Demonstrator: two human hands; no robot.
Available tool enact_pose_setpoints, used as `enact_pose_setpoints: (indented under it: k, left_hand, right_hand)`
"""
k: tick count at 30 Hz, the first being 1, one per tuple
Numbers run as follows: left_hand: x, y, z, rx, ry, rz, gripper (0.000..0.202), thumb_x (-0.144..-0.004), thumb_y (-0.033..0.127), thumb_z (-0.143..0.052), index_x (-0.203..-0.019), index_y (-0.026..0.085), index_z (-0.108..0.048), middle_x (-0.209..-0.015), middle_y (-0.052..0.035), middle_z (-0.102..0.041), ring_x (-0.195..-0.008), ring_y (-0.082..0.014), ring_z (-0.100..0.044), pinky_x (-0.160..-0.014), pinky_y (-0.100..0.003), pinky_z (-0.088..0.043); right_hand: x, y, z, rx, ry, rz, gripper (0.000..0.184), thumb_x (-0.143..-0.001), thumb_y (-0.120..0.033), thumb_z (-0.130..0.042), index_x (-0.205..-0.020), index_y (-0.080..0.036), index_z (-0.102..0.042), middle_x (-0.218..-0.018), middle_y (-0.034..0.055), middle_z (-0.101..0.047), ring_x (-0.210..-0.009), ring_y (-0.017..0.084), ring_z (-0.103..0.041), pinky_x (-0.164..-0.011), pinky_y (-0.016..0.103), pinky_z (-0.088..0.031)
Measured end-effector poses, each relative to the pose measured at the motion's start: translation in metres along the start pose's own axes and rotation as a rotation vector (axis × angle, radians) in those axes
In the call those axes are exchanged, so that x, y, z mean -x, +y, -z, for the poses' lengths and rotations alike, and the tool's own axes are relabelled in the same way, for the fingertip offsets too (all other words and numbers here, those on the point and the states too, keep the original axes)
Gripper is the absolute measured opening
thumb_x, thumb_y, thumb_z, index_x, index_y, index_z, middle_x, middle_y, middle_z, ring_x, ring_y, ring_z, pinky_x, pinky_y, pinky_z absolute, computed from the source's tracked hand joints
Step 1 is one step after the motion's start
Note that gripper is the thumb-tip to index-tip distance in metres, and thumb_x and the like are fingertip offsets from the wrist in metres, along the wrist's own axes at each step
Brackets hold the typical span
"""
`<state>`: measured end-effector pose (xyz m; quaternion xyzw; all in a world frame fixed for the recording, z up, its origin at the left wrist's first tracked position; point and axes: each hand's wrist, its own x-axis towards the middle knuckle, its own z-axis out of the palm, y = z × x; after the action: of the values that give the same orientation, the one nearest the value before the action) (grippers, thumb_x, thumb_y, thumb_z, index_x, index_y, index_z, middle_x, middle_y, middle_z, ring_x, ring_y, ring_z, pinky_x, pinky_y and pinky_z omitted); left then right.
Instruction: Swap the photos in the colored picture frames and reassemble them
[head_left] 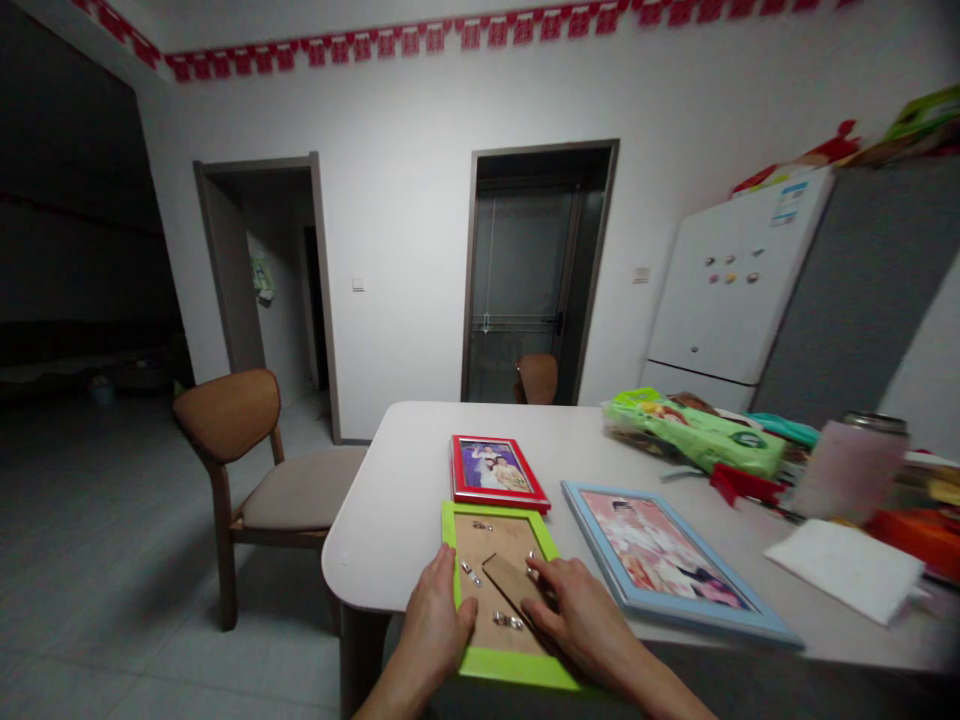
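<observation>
A lime-green picture frame [517, 665] lies face down at the table's front edge, its brown backboard [480, 545] showing. Several small metal clips [508, 620] sit on the board, along with a fold-out stand [517, 590]. My left hand [439, 610] is closed round the frame's left side, thumb resting on the backboard. My right hand [577, 605] grips the right side, its index fingertip at a metal clip [531, 562] and its thumb by the stand. Just beyond lies a red picture frame [499, 497] with a photo facing up. A larger light-blue picture frame [622, 580] lies to the right.
The white table [405, 450] has a rounded left corner. On its right are a green package [697, 430], a pinkish jar [855, 465], white paper [847, 565] and orange and red items. A wooden chair [225, 420] stands left; a fridge [735, 290] stands back right.
</observation>
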<state>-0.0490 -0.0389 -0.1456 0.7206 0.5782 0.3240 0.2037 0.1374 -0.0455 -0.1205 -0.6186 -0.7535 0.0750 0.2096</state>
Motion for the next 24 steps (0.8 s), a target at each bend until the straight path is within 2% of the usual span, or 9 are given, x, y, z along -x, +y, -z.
enact_pose_setpoints:
  k: [3,7,10,13,16,20,24]
  left_hand:
    - [0.0,0.0,0.0,0.01,0.0,0.018,0.059,-0.065,0.02,-0.047,-0.121,0.009,-0.034,-0.125,-0.0101,-0.04,-0.115,-0.0172,-0.035,-0.098,-0.027,-0.023]
    - [0.001,0.001,0.001,0.024,-0.002,0.014,0.057,-0.066,0.022,-0.047,-0.121,0.008,-0.035,-0.125,-0.0105,-0.041,-0.115,-0.0172,-0.035,-0.097,-0.026,-0.024]
    - [-0.001,0.006,0.003,0.088,0.006,0.019,0.055,-0.066,0.025,-0.049,-0.118,0.01,-0.04,-0.122,-0.0102,-0.044,-0.113,-0.0187,-0.038,-0.095,-0.026,-0.025]
    - [-0.007,0.014,0.005,0.307,0.037,0.032,0.041,-0.062,0.028,-0.054,-0.101,0.015,-0.053,-0.108,-0.007,-0.056,-0.103,-0.0206,-0.046,-0.089,-0.027,-0.031]
    - [-0.017,0.016,0.008,0.465,0.066,0.061,0.027,-0.066,0.035,-0.049,-0.085,0.017,-0.057,-0.089,-0.0039,-0.062,-0.088,-0.0198,-0.054,-0.077,-0.026,-0.039]
    - [-0.025,-0.001,0.02,0.595,0.095,0.126,0.033,-0.07,0.046,-0.04,-0.075,0.015,-0.053,-0.071,-0.0018,-0.062,-0.069,-0.0175,-0.056,-0.06,-0.024,-0.043]
    - [-0.024,-0.022,0.036,0.706,0.103,0.181,0.04,-0.067,0.054,-0.042,-0.074,0.015,-0.051,-0.062,-0.0006,-0.061,-0.065,-0.0178,-0.057,-0.056,-0.025,-0.043]
  right_hand:
    - [-0.001,-0.004,-0.001,-0.036,-0.032,0.049,0.039,-0.061,-0.035,-0.054,-0.097,-0.02,-0.058,-0.091,0.0077,-0.059,-0.086,0.022,-0.051,-0.073,0.029,-0.036]
    - [-0.004,-0.003,0.004,-0.121,-0.011,0.017,0.037,-0.058,-0.023,-0.051,-0.094,-0.018,-0.059,-0.089,0.0073,-0.059,-0.081,0.019,-0.053,-0.07,0.024,-0.037]
    - [-0.007,-0.004,0.014,-0.102,-0.002,0.03,0.025,-0.061,-0.025,-0.048,-0.08,-0.019,-0.062,-0.081,0.0063,-0.059,-0.074,0.017,-0.053,-0.065,0.023,-0.038]
    - [-0.009,-0.016,0.028,-0.069,0.007,0.021,0.022,-0.062,-0.026,-0.047,-0.074,-0.019,-0.064,-0.077,0.0063,-0.059,-0.07,0.017,-0.053,-0.061,0.023,-0.038]
    - [-0.011,-0.035,0.04,-0.103,0.006,0.021,0.026,-0.061,-0.026,-0.05,-0.081,-0.019,-0.064,-0.081,0.007,-0.059,-0.074,0.017,-0.053,-0.065,0.023,-0.039]
    - [-0.013,-0.045,0.042,-0.235,0.023,0.088,0.034,-0.065,-0.032,-0.049,-0.094,-0.019,-0.06,-0.089,0.0061,-0.059,-0.077,0.017,-0.053,-0.069,0.024,-0.04]
    - [-0.016,-0.019,0.029,-0.23,0.057,0.036,0.038,-0.072,-0.036,-0.042,-0.1,-0.016,-0.057,-0.09,0.0079,-0.06,-0.073,0.017,-0.055,-0.068,0.026,-0.041]
